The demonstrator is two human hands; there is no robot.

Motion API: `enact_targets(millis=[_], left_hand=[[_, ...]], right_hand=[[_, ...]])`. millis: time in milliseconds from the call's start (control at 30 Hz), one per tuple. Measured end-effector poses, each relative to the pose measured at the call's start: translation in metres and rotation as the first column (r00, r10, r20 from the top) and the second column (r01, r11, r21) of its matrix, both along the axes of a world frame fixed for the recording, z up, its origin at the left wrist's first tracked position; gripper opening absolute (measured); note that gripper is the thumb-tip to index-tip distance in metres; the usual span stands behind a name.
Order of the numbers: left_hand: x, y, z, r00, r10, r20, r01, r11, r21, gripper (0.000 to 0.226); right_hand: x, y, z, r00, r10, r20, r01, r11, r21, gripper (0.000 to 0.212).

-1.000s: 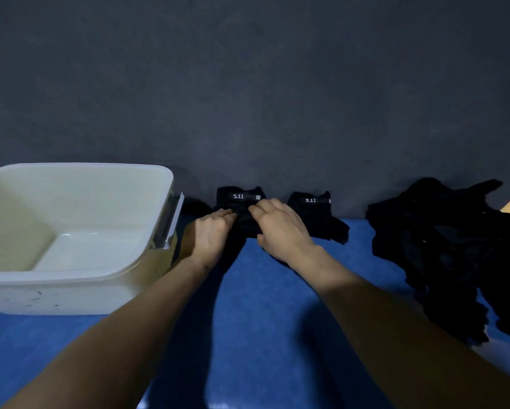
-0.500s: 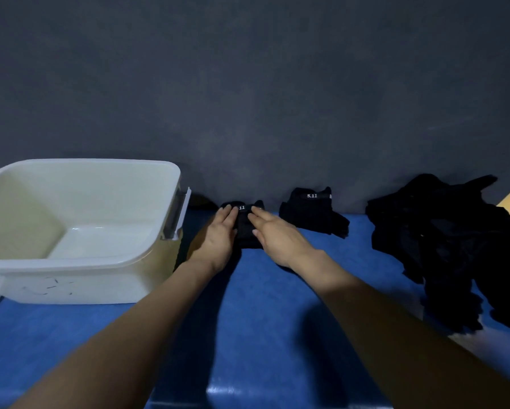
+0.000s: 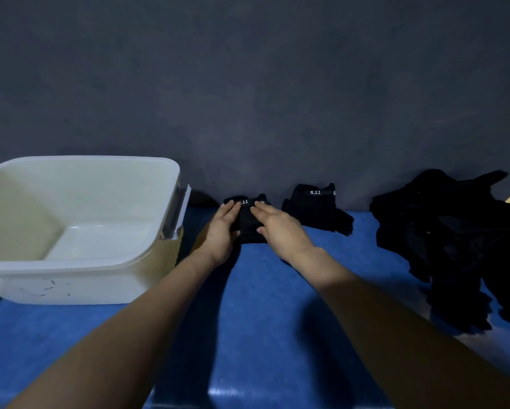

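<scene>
A dark grey wall (image 3: 247, 84) closed off the far side of a blue table (image 3: 277, 320); the two met in a straight line just behind the work.

The bundle (image 3: 247, 228), folded black cloth with a white "5.11" mark partly covered, lay at the table's far edge, close to the wall. The left hand (image 3: 222, 231) rested on its left side and the right hand (image 3: 280, 228) on its right. The fingers of both were straight and close together, laid flat on the cloth, with fingertips near the printed mark. The right thumb lay against the bundle's near part. Neither hand was curled round it.

A white tub (image 3: 79, 261) stood to the left, its handle (image 3: 175, 214) facing the bundle. A narrow strip of table separated the tub's wall from the left wrist.

A second bundle (image 3: 312, 208), also marked "5.11", sat to the right against the wall, near the right hand but apart from it. Well beyond it a loose pile (image 3: 454, 246) of black cloth spread from the wall towards the near right. Blue table showed between the second bundle and the pile, and broadly between the forearms on the near side.
</scene>
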State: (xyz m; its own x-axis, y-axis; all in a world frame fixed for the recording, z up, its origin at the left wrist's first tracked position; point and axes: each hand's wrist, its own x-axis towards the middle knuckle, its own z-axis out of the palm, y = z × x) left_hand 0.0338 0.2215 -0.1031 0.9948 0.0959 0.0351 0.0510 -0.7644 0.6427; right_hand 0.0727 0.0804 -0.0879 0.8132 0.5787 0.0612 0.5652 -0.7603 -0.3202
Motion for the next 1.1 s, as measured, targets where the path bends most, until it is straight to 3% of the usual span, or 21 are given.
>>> enact_targets(millis=[100, 333, 667, 900, 1100], left_hand=[[0.001, 0.003, 0.011, 1.000, 0.014, -0.008, -0.013, 0.998, 0.061, 0.063], [-0.003, 0.002, 0.034, 0.985, 0.077, 0.153, -0.095, 0.989, 0.111, 0.052], [-0.006, -0.011, 0.050, 0.969, 0.048, 0.242, -0.089, 0.983, 0.161, 0.045], [-0.010, -0.054, 0.059, 0.975, -0.026, 0.222, -0.016, 0.983, 0.182, 0.043], [-0.014, -0.122, 0.049, 0.976, -0.142, 0.165, 0.121, 0.984, 0.131, 0.042]], right_hand=[[0.002, -0.001, 0.009, 0.998, 0.007, -0.067, -0.009, 1.000, -0.026, 0.053], [0.000, -0.004, 0.032, 1.000, 0.022, 0.009, -0.022, 1.000, 0.009, 0.053], [-0.004, -0.022, 0.049, 0.998, -0.031, 0.057, 0.027, 0.997, 0.073, 0.049], [-0.015, -0.070, 0.057, 0.991, -0.121, 0.057, 0.117, 0.991, 0.068, 0.047], [-0.029, -0.139, 0.052, 0.951, -0.295, 0.089, 0.296, 0.955, 0.003, 0.046]])
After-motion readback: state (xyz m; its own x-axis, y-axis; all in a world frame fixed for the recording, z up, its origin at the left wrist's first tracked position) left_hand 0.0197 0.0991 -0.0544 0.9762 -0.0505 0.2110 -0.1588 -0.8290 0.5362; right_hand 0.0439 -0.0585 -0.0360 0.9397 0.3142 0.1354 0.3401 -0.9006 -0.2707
